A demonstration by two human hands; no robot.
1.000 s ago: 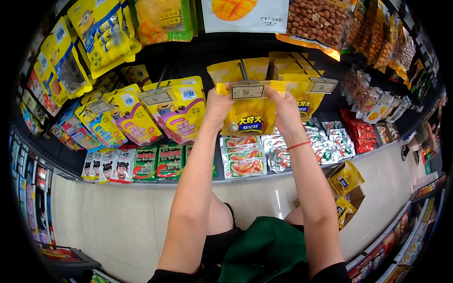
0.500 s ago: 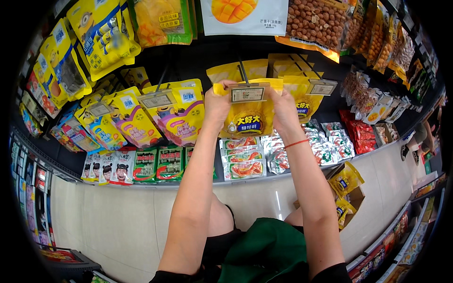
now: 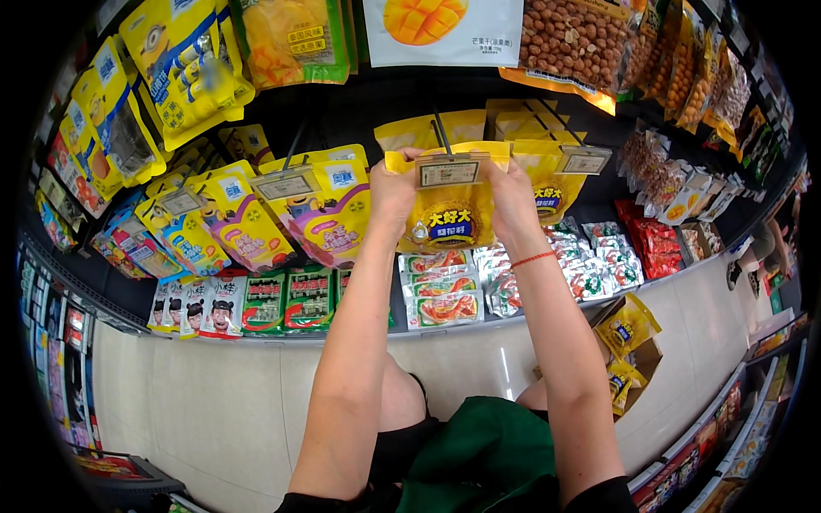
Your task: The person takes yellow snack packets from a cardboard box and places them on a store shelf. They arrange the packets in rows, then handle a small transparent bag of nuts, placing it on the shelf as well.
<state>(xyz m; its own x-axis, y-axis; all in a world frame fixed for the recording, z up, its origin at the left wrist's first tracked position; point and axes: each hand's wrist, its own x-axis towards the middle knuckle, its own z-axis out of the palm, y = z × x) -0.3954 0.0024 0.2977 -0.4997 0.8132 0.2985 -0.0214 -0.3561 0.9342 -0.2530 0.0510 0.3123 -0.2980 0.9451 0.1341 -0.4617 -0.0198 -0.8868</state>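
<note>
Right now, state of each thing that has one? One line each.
Left hand: grip closed on yellow foil snack packet.
Right hand: grip closed on the same packet.
Yellow foil snack packet: upright, at the peg hook.
Brown cardboard box: open, yellow packets inside, on the floor.

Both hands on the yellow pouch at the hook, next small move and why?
Probably slide the yellow snack pouch further back along the display hook: left hand and right hand grip its top corners right behind the price tag, at the hook's front.
</note>
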